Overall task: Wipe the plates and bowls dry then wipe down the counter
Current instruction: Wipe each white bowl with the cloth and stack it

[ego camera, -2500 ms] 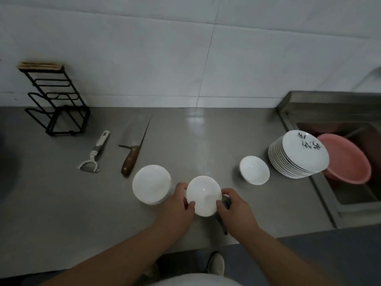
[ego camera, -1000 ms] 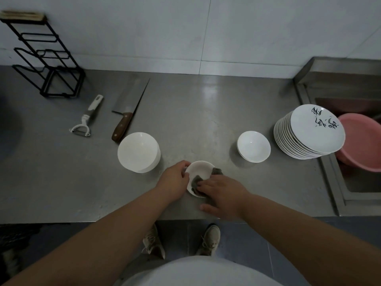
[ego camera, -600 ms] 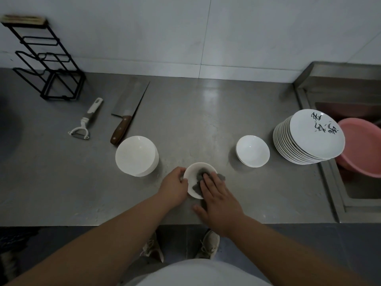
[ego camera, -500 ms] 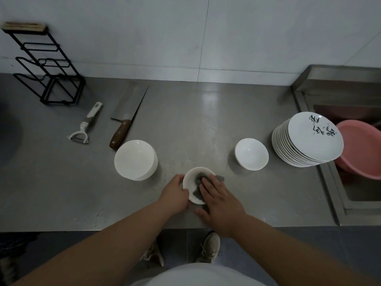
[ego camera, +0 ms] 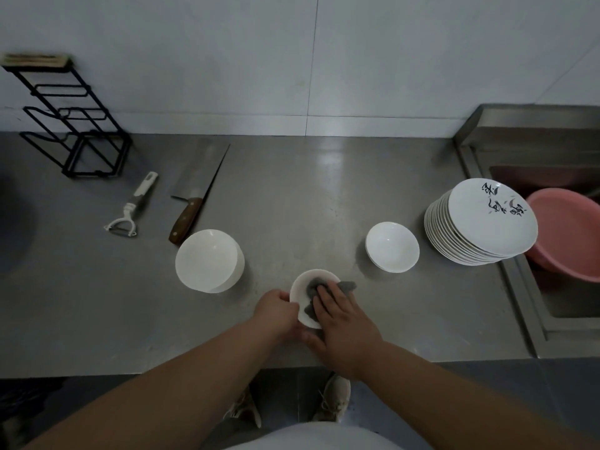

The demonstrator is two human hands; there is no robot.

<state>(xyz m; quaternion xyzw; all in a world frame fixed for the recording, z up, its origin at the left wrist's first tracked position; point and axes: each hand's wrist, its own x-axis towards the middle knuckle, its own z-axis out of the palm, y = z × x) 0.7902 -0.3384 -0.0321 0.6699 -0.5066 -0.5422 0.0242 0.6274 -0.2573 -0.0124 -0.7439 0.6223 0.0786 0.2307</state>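
- Wiping scene, centre of view: small white bowl (ego camera: 299, 295) sits upright on the steel desk (ego camera: 292, 203), close to the front edge.
- Left hand (ego camera: 276, 308) grips the bowl's left rim, fingers curled round its outer side.
- Right hand (ego camera: 345, 318) lies flat over the bowl's mouth. Its fingers are nearly straight and press a grey cloth (ego camera: 311, 286) into the inside, with the thumb splayed toward the near side. It presses the cloth rather than clasping it.
- Cloth is bunched in the bowl, and one corner hangs over the far-right rim.
- Left of the bowl, near but apart: stack of nested white bowls (ego camera: 207, 259), upright.
- Right of it, also apart: another white bowl (ego camera: 392, 246), possibly nested on a second one; count unclear.
- Farther right, at the desk's end: leaning stack of white plates (ego camera: 487, 222), the top one marked with dark brush strokes.
- Pink basin (ego camera: 566, 232) sits in the sink (ego camera: 532, 323), just beside the plates; I cannot tell whether they touch.
- Back left: cleaver (ego camera: 198, 185) lying flat, wooden handle toward the viewer.
- White-handled peeler (ego camera: 131, 207) lies left of the cleaver.
- Black wire rack (ego camera: 74, 125) stands against the tiled wall (ego camera: 357, 60).
- Below the desk edge: light shoes (ego camera: 334, 399) on the floor.
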